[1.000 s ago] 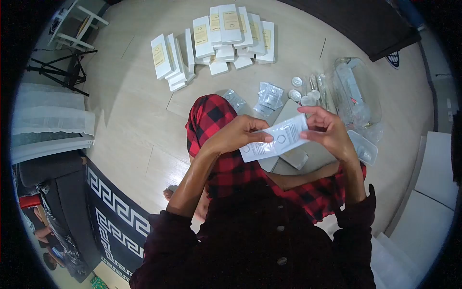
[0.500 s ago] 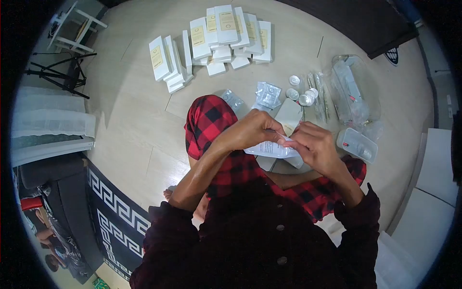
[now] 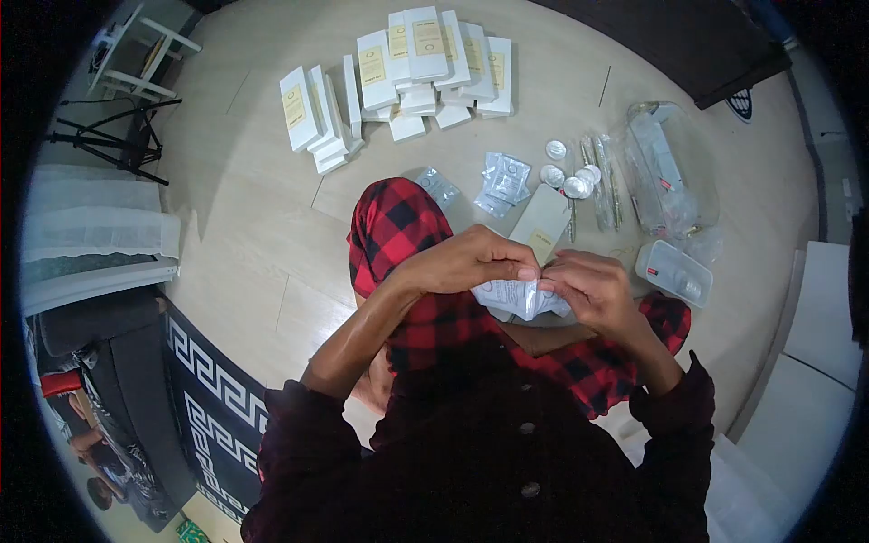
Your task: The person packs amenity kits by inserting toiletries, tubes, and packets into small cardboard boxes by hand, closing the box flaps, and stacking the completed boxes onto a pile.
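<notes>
Both my hands pinch the top edge of a white printed pouch [image 3: 511,297] above my lap. My left hand [image 3: 475,260] grips it from the left, thumb and fingers pressed together. Close beside it, my right hand [image 3: 588,285] has its fingers curled on the pouch's upper right. The pouch is creased between the hands, and its small print is too small to read. Just beyond them lies a white box [image 3: 545,217] with a cream label. Silvery clear sachets [image 3: 504,181] are on the floor past my left hand.
Several white labelled boxes [image 3: 425,45] are stacked at the far side. Round silver-lidded tins [image 3: 577,186] and wrapped thin sticks [image 3: 608,181] lie right of centre, near a large clear container [image 3: 670,118] and a small clear tub [image 3: 674,273]. A person [image 3: 100,462] is at the far left.
The pouch has gone from fairly flat to creased and tilted downward. Both hands have shifted slightly, with the fingertips close together at its top edge, and more of the white box shows.
</notes>
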Available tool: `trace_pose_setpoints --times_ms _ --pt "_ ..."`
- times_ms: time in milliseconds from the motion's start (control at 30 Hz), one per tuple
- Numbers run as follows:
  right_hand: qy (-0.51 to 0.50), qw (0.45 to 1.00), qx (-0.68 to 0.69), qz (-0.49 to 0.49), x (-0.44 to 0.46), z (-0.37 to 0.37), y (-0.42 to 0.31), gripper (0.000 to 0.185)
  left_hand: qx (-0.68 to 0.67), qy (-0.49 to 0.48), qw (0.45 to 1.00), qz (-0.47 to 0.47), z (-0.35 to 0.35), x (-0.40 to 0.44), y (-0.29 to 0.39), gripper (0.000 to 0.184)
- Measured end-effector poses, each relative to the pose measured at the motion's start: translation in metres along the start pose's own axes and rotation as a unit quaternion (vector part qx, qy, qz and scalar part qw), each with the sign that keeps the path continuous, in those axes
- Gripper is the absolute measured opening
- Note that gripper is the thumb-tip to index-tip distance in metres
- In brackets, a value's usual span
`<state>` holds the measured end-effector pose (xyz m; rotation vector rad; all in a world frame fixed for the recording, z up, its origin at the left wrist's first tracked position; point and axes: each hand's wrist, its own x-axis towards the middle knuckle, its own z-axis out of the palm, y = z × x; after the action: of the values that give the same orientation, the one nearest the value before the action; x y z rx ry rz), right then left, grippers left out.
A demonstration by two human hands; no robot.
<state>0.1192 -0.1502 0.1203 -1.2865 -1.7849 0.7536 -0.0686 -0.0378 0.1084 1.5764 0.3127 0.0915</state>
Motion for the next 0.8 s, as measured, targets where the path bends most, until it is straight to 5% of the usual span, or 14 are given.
trace_pose_setpoints --times_ms 133,200,333,367,433,467,500,567,633,700,767,800 --pt "-0.063 0.984 0.063 0.155 0.007 -0.014 -0.004 0.013 -0.080 0.035 0.996 -0.028 0.003 0.003 -0.007 0.023" --pt "-0.197 0.939 0.117 0.255 0.010 -0.022 0.001 0.020 -0.122 -0.026 0.986 -0.108 0.002 0.004 -0.005 0.022" --pt "-0.204 0.929 0.069 0.302 0.013 -0.025 0.000 0.022 -0.019 0.017 0.994 -0.110 0.002 0.000 -0.005 0.015" --pt "-0.164 0.940 0.070 0.291 0.012 -0.023 0.001 0.021 -0.019 0.016 0.994 -0.110 -0.001 -0.004 -0.009 0.015" --pt "-0.124 0.949 0.073 0.279 0.012 -0.028 0.002 0.020 0.029 0.176 0.981 -0.077 -0.014 -0.019 -0.020 0.013" --pt "-0.054 0.942 0.099 0.316 0.015 -0.039 0.003 0.022 0.005 0.237 0.959 -0.157 -0.025 -0.031 -0.019 0.012" --pt "0.015 0.928 0.125 0.350 0.018 -0.045 0.006 0.024 -0.146 0.270 0.938 -0.163 -0.028 -0.040 -0.028 0.012" --pt "0.027 0.923 0.146 0.355 0.026 -0.037 0.027 0.035 -0.110 0.263 0.947 -0.149 -0.021 -0.041 -0.022 0.018" --pt "0.145 0.976 -0.011 0.161 0.032 -0.008 0.058 0.048 -0.049 0.239 0.960 -0.137 -0.012 -0.025 -0.014 0.020" --pt "0.122 0.977 -0.049 0.169 0.036 0.007 0.041 0.055 0.016 0.242 0.962 -0.128 -0.007 -0.012 -0.003 0.023" --pt "-0.017 0.906 0.302 0.295 0.040 0.006 0.010 0.052 -0.047 0.222 0.965 -0.131 -0.008 -0.002 -0.003 0.023" --pt "-0.008 0.897 0.319 0.305 0.040 0.002 0.003 0.052 -0.052 0.190 0.968 -0.157 -0.010 0.000 -0.002 0.022"
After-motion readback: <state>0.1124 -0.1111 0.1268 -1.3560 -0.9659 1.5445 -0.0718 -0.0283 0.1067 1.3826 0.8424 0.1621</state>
